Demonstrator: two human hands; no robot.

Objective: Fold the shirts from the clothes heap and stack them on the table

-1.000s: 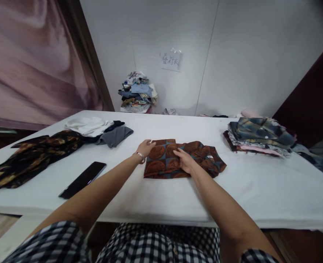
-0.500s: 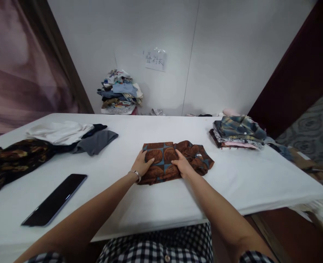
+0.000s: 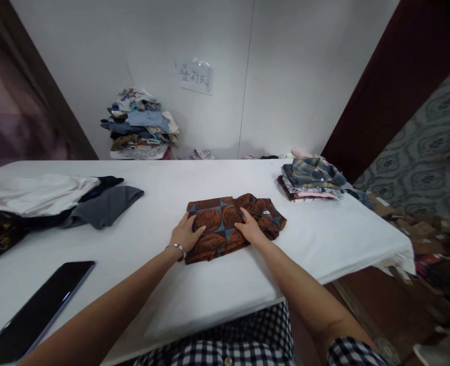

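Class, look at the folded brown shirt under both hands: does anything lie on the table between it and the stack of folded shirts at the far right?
Nothing visible does. Between the brown shirt and the stack, only bare white table shows.

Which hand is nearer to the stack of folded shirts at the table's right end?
Right. The right hand rests on the brown patterned shirt, on the side toward the stack of folded shirts; the left hand sits on its far-side edge.

Matt printed cloth shirt (image 3: 230, 221), smooth white table cover (image 3: 217, 290), glossy phone (image 3: 34, 310)
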